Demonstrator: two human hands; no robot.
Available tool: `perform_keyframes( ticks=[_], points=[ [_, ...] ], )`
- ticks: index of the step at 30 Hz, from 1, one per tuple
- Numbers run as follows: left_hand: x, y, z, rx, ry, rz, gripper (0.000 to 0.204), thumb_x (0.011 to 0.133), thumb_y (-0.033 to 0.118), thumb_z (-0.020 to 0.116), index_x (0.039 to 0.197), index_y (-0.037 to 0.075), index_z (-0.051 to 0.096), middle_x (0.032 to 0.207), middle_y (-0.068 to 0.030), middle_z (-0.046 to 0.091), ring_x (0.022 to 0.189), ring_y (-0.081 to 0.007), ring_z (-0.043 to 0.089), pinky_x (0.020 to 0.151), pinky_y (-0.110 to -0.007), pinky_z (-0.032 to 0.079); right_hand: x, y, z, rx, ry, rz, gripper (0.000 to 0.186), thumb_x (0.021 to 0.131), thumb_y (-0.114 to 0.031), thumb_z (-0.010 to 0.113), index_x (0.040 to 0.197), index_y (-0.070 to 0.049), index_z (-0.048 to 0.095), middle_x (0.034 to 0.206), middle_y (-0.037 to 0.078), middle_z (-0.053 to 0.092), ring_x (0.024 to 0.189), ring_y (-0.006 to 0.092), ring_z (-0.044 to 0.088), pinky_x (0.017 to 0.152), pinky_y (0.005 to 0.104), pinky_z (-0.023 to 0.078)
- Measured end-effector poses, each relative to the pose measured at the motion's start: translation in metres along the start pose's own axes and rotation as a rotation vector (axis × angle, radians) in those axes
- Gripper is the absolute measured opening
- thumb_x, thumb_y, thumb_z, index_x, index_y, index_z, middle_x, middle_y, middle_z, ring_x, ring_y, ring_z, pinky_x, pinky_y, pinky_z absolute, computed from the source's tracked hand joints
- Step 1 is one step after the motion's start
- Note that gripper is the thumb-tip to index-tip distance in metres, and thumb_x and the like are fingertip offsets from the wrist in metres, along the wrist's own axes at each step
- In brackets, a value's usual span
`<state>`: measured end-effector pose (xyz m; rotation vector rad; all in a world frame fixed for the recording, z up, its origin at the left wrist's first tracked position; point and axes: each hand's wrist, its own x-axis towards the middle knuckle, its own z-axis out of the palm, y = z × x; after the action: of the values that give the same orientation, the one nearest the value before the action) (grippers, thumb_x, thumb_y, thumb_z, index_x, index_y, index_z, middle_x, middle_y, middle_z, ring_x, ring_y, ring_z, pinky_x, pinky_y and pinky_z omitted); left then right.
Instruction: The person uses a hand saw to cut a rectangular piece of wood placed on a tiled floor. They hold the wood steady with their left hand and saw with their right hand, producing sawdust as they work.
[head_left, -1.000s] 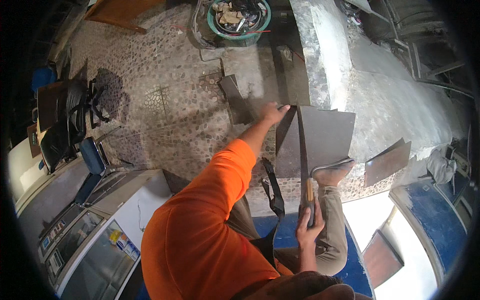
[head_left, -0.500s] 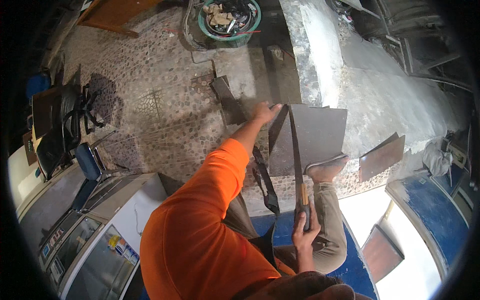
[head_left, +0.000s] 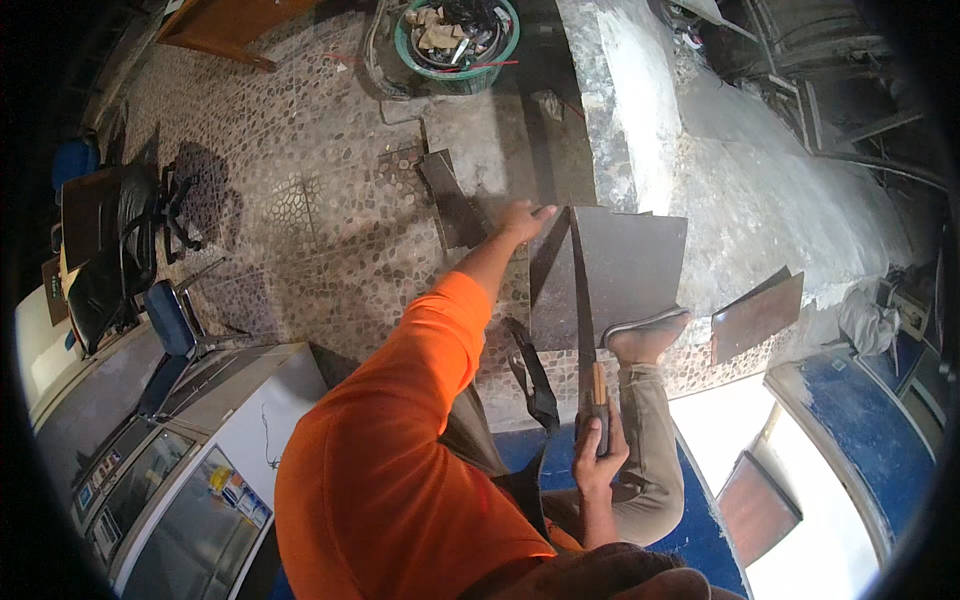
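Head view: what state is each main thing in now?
Saw: held by its handle, blade across the dark board.
Dark board: broad face up; any cut cannot be made out.
Right hand: closed on the saw.
Left hand: at the board's far edge, exact grip unclear.
Green basket: upright, holding mixed scraps.
Brown panel: tilted.

Makeshift workshop, handsaw [head_left: 586, 325], dark sheet [head_left: 635, 250], basket [head_left: 475, 83] of scraps

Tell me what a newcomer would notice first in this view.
Likely the bright orange sleeve, mid-picture, leading to the left hand at the upper-left corner of a dark sheet. Next comes the saw in the right hand, its blade over that sheet. At the top stands a green basket of scraps.
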<state>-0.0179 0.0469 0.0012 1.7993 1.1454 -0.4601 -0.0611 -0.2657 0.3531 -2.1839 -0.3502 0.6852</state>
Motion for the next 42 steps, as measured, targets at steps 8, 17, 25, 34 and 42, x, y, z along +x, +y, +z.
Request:
perform_keyframes(
  ticks=[8, 17, 25, 34, 42],
  points=[
    [0.025, -0.012, -0.003, 0.078, 0.237, 0.108, 0.102, 0.091, 0.074, 0.059, 0.148, -0.009, 0.046, 0.121, -0.0305, 0.068, 0.077, -0.0324, 0.076, 0.092, -0.043, 0.056, 0.203, 0.036, 0.104, -0.007, 0.020, -0.140, 0.045, 0.102, -0.023, 0.059, 0.133, 0.011, 0.060, 0.124, 0.034, 0.067, 0.119, 0.0426, 0.066, 0.102, 0.0416, 0.049],
    [0.007, -0.024, 0.008, 0.004, 0.099, 0.034, 0.103, 0.089, 0.076, 0.060, 0.142, -0.012, 0.051, 0.107, -0.0294, 0.071, 0.075, -0.0329, 0.074, 0.081, -0.043, 0.058, 0.003, 0.010, -0.004, -0.016, -0.047, -0.035, 0.046, 0.105, -0.018, 0.055, 0.134, 0.017, 0.054, 0.112, 0.024, 0.074, 0.103, 0.0229, 0.071, 0.092, 0.0362, 0.054],
    [-0.004, 0.021, -0.018, -0.075, -0.027, 0.017, 0.103, 0.090, 0.079, 0.052, 0.143, -0.009, 0.052, 0.147, -0.0342, 0.050, 0.140, -0.0392, 0.050, 0.114, -0.044, 0.043, 0.132, 0.042, 0.067, -0.036, 0.041, -0.075, 0.041, 0.103, -0.017, 0.058, 0.135, 0.009, 0.059, 0.115, 0.027, 0.072, 0.105, 0.0279, 0.071, 0.092, 0.0358, 0.053],
    [0.014, -0.005, 0.009, 0.026, 0.035, 0.049, 0.106, 0.090, 0.078, 0.056, 0.145, -0.012, 0.048, 0.110, -0.0297, 0.071, 0.063, -0.0264, 0.073, 0.080, -0.039, 0.058, 0.066, 0.034, 0.025, -0.053, 0.049, -0.085, 0.044, 0.102, -0.020, 0.059, 0.133, 0.011, 0.059, 0.121, 0.028, 0.070, 0.112, 0.0326, 0.069, 0.099, 0.0375, 0.050],
    [0.014, -0.020, 0.014, 0.007, 0.064, 0.069, 0.105, 0.088, 0.078, 0.059, 0.142, -0.012, 0.051, 0.094, -0.0277, 0.073, 0.065, -0.0280, 0.073, 0.076, -0.039, 0.058, 0.070, 0.032, 0.040, -0.060, 0.000, -0.061, 0.044, 0.102, -0.020, 0.059, 0.133, 0.011, 0.060, 0.122, 0.032, 0.069, 0.117, 0.0375, 0.068, 0.101, 0.0396, 0.050]
  ],
)
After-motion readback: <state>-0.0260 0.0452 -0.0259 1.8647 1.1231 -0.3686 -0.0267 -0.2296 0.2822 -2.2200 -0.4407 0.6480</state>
